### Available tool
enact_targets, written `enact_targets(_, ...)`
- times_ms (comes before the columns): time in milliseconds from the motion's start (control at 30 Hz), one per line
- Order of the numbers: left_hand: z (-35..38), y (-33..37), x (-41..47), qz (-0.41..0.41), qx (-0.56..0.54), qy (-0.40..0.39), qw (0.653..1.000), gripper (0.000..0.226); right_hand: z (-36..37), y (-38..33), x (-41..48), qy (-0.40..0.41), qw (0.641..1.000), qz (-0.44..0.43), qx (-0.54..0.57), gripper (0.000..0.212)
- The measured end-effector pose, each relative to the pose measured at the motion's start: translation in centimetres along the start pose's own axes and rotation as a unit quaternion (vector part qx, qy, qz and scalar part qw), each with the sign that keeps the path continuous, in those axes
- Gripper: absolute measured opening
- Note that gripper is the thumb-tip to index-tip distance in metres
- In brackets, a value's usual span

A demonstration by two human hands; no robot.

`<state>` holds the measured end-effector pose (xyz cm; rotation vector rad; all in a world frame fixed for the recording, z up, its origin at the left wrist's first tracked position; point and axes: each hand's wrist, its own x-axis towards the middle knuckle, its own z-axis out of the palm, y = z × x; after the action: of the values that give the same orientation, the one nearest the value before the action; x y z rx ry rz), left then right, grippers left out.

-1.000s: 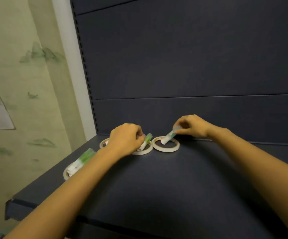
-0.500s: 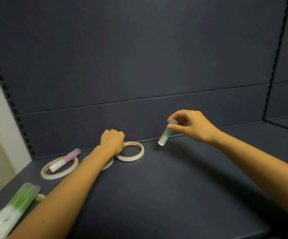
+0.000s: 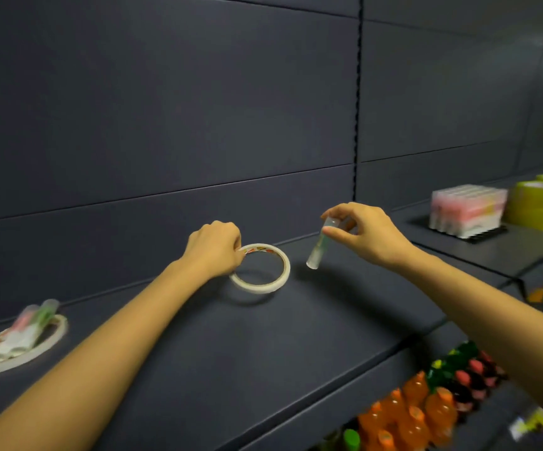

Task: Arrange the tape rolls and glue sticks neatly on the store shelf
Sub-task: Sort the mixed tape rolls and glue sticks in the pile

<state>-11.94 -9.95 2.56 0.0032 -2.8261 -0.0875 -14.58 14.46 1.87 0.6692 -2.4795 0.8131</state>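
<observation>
Shelf [image 3: 231,353]: is carrying everything.
Tape roll [image 3: 261,267]: is lying flat, left hand [image 3: 213,249] curling onto its rim.
Glue stick [image 3: 320,245]: is hanging near-upright just right of it, right hand [image 3: 366,234] pinching its cap end.

On the shelf [image 3: 231,353], one tape roll [image 3: 261,268] lies centre; far left, another tape roll [image 3: 19,346] holds glue sticks [image 3: 26,330] inside it.
</observation>
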Motion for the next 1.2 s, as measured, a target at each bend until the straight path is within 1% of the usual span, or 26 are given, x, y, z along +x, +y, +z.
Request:
enact_targets(167, 1.2, 9.1, 1.8, 0.023, -0.026, 0.014, 0.999, 0.017, -5.6, 6.9, -2.7, 0.016, 0.999, 0.027, -0.034, 0.025)
enact_targets(433, 3.8, 22.7, 4.6, 0.004, -0.087, 0.003, 0.996, 0.017, -12.9, 18.4, -5.7, 0.017, 0.997, 0.025, -0.077, 0.026)
enact_targets(567, 4.7, 27.6, 5.9, -0.001, -0.1, 0.004, 0.995, 0.019, -15.7, 23.1, -5.6, 0.026, 0.998, 0.034, -0.054, 0.028)
enact_targets(767, 4.9, 30.8, 7.4, -0.024, -0.087, -0.001, 0.996, 0.016, -17.1, 27.3, -3.7, 0.053, 0.998, 0.028, -0.004, 0.03)
enact_targets(967, 4.3, 31.5, 8.7, -0.049, -0.059, 0.014, 0.997, 0.014, -15.7, 29.1, -0.9, 0.059, 0.998, 0.021, 0.025, 0.024)
enact_targets(1133, 3.7, 31.9, 10.1, -0.079, -0.043, 0.025, 0.996, 0.016, -14.2, 31.2, 1.1, 0.031, 1.0, -0.001, 0.004, 0.023)
enact_targets(1200, 3.3, 32.2, 10.6, -0.095, -0.042, 0.032, 0.994, 0.017, -14.2, 31.8, 1.9, 0.021, 0.999, -0.025, -0.01, 0.022)
